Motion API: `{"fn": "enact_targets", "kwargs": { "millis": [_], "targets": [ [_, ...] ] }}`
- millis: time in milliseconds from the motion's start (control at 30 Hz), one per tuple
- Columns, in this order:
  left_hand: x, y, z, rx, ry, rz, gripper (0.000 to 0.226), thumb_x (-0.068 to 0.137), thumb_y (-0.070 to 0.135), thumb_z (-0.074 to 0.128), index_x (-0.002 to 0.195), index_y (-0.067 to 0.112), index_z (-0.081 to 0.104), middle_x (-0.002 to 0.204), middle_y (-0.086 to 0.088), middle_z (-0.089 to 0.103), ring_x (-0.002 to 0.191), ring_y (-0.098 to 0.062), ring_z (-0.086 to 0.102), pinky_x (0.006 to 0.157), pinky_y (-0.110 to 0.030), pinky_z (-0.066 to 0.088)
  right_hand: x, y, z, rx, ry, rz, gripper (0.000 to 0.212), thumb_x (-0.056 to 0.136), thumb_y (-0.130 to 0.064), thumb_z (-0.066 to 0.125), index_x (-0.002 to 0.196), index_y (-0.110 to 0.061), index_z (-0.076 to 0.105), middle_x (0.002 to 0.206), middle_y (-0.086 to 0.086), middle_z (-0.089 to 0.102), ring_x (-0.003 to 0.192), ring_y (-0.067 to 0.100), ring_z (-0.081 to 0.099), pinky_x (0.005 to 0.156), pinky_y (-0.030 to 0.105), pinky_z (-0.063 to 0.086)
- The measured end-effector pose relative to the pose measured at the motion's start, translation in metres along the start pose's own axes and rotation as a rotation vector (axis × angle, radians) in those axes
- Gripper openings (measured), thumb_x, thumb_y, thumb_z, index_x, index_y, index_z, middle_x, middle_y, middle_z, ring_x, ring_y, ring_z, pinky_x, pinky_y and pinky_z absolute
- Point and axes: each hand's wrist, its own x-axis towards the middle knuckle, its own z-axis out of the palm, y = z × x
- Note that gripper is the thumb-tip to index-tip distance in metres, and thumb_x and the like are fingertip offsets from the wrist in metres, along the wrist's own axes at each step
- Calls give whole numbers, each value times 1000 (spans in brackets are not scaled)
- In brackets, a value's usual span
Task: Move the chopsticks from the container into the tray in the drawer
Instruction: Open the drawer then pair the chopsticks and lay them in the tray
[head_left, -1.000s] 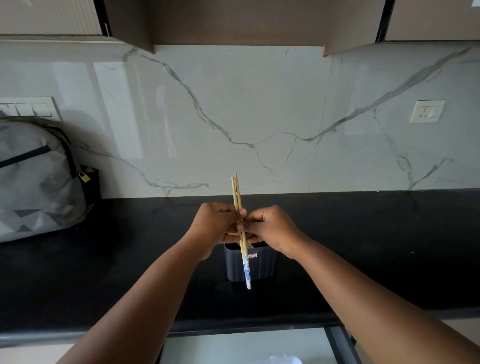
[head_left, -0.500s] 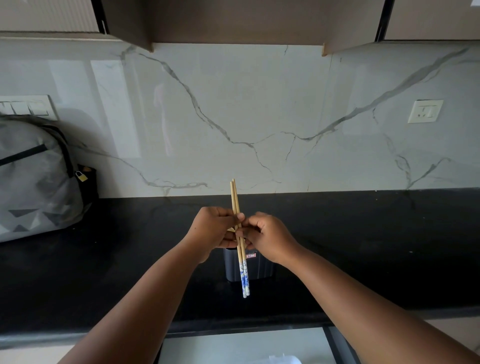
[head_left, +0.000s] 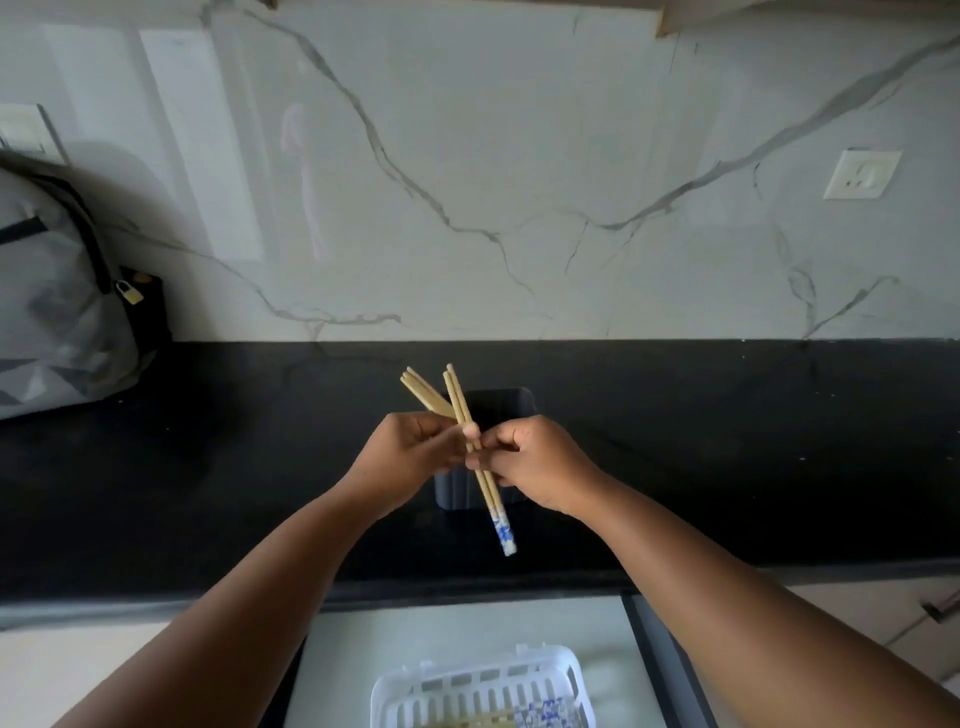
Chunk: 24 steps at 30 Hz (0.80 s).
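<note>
Above the dark container (head_left: 497, 405) on the black counter (head_left: 208, 467), the left hand (head_left: 410, 462) grips one bundle of chopsticks (head_left: 423, 391), the right hand (head_left: 535, 462) pinches a blue-patterned pair (head_left: 480, 462) (crossing the first). The white tray (head_left: 478, 686) lies in the open drawer (head_left: 467, 623) below the container.

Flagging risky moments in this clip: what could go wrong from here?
The left hand and right hand each pinch separate chopsticks only near mid-length, crossed above the container; one could slip onto the counter. The white tray sits low, partly out of view, so a drop might miss it.
</note>
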Motion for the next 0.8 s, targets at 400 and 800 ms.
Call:
{"fn": "enact_targets", "kwargs": {
  "millis": [400, 800],
  "targets": [
    [-36, -158, -5, 1192, -82, -270, 88, 83, 79, 9, 154, 27, 6, 164, -3, -3, 147, -28, -19, 113, -58, -14, -67, 103, 86, -501, -503, -2, 18, 91, -32, 53, 86, -29, 69, 67, -14, 55, 66, 7, 52, 54, 25, 36],
    [-42, -181, -2, 1189, 24, -201, 94, 80, 82, -1, 154, 26, 8, 164, -2, 4, 150, -22, -5, 117, -46, -14, -94, 166, 154, -842, -690, -155, 18, 80, 5, 52, 79, -13, 48, 79, 8, 49, 71, 28, 53, 50, 27, 26]
  ]
}}
